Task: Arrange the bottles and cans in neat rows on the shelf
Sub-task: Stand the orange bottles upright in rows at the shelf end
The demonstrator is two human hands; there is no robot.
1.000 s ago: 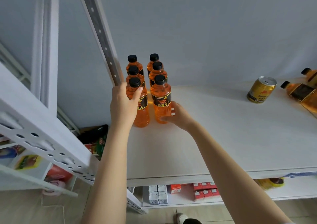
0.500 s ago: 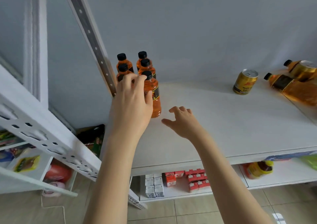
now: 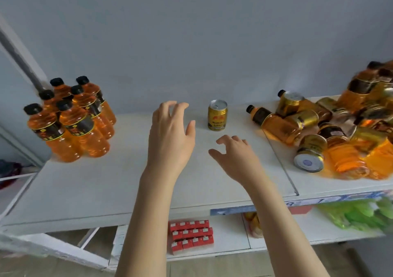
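1. Head view: six bottles (image 3: pixel 72 119) are seen upright at the left end of the shelf (image 3: pixel 106 191), packed close in two rows of three.
2. Black labels edged in yellow are carried. One character looks like 王 (the rest is too blurred to be read).
3. A gold can (image 3: pixel 217 115) is stood upright mid-shelf near the back wall, apart from the bottles. Its red mark and print cannot be read.
4. A heap (image 3: pixel 329 132) of toppled bottles and cans is piled at the right end.
5. The left hand (image 3: pixel 170 136) is held over the shelf between bottles and can, fingers loosely spread, nothing gripped.
6. The right hand (image 3: pixel 236 155) is held beside it, fingers spread and bent, nothing gripped.
7. Red boxes (image 3: pixel 191 235) and green packets (image 3: pixel 361 213) are seen on the lower shelf (image 3: pixel 229 236).
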